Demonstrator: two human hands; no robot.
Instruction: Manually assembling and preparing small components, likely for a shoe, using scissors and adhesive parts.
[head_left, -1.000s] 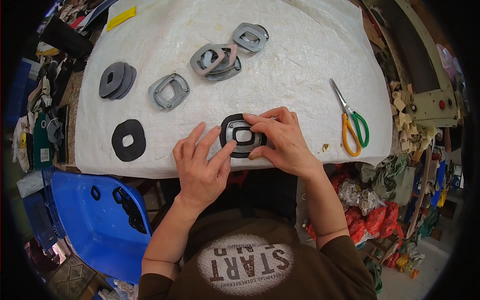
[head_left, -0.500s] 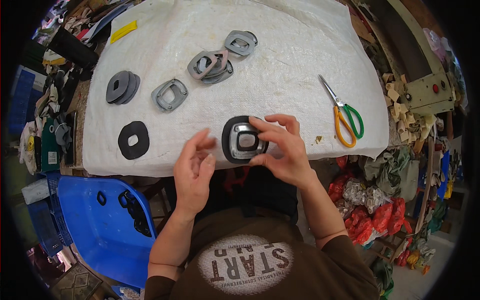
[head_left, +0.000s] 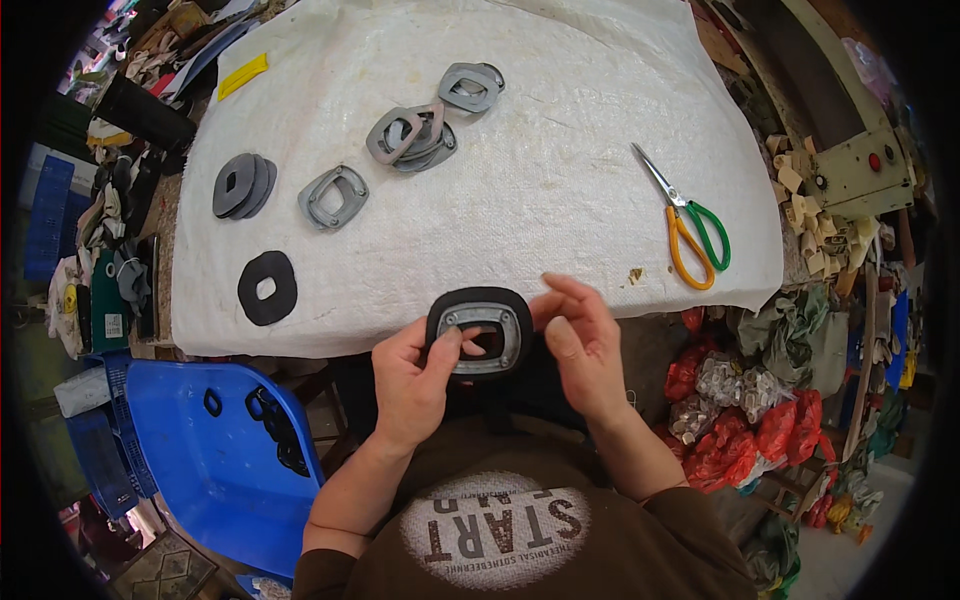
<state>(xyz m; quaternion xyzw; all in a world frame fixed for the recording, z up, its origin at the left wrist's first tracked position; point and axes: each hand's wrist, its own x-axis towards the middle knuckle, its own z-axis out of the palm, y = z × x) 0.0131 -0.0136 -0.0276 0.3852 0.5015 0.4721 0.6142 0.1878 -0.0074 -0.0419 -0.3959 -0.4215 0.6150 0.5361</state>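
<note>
Lifted off the table's near edge, a rounded square black pad [head_left: 478, 296] carries a grey metal frame [head_left: 512, 338] with a hole through its middle. My left hand [head_left: 412, 385] grips both at their left side, with the thumb over the metal and a fingertip showing in the hole. Close to the right edge of the pad is my right hand [head_left: 588, 365], its fingers apart; whether a fingertip touches the pad I cannot tell. Another black pad with a square hole [head_left: 284, 310] lies flat on the table at left. Beyond it sits a small stack of dark grey pads [head_left: 236, 190].
White woven sheeting [head_left: 570, 200] covers the table. A single grey frame [head_left: 352, 213] and piled grey frames [head_left: 440, 150] lie farther back. Scissors [head_left: 692, 225] with orange and green handles rest at right. A blue tub [head_left: 200, 470] with black rings stands at lower left.
The pad and frame have come off the table toward me and turned. My left hand has taken hold of them; my right hand has let go of the frame and opened.
</note>
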